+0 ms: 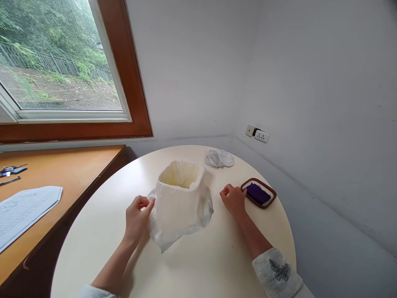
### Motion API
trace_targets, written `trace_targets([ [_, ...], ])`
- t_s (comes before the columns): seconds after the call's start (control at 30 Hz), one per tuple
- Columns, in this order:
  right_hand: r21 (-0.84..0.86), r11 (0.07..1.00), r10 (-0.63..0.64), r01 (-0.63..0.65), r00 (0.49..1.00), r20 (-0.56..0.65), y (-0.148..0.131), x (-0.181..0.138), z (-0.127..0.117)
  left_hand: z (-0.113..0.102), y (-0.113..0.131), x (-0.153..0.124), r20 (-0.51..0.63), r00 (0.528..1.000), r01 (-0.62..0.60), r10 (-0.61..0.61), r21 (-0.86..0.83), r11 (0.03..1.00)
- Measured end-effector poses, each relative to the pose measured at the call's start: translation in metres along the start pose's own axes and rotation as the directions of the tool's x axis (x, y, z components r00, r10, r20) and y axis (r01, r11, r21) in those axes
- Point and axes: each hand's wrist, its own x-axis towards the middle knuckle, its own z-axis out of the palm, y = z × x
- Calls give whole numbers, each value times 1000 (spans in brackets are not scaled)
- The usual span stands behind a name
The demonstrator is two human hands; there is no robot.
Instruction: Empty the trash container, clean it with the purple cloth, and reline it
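A small squarish bin point(178, 207) stands upright on the table, lined with a thin whitish plastic bag point(204, 207) folded over its rim and hanging loosely down the outside. My left hand point(138, 213) is at the bin's left side, fingers loosely bent, thumb apart and close to the bag's edge. Whether the thumb touches the plastic, I cannot tell. To the right of the bin, my right hand point(234, 200) hovers low over the table with loosely curled fingers and nothing visible in them. Its outer finger reaches the left edge of a brown-rimmed rectangular frame point(262, 205) around a purple cloth-like piece point(258, 194).
A crumpled translucent plastic bag point(218, 159) lies near the far edge of the round cream table point(201, 269). A wooden desk point(77, 174) on the left bears papers point(25, 211) and tools point(10, 170). Walls, a window and a socket point(262, 136) lie beyond.
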Motion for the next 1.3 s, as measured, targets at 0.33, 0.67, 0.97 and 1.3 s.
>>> trace_targets([
  [0.33, 14, 1000, 5, -5, 1000, 26, 5, -1, 5, -1, 0, -1, 7, 1000, 12, -12, -9, 1000],
  [0.67, -4, 1000, 6, -6, 999, 44, 4, 0, 3, 0, 0, -1, 3, 1000, 24, -24, -14, 1000],
  [0.97, -47, 999, -11, 15, 997, 78, 3, -1, 3, 0, 1, -1, -3, 1000, 13, -13, -3, 1000],
  [1.3, -141, 989, -24, 33, 997, 70, 12, 5, 0, 1, 0, -1, -4, 1000, 30, -30, -27, 999],
])
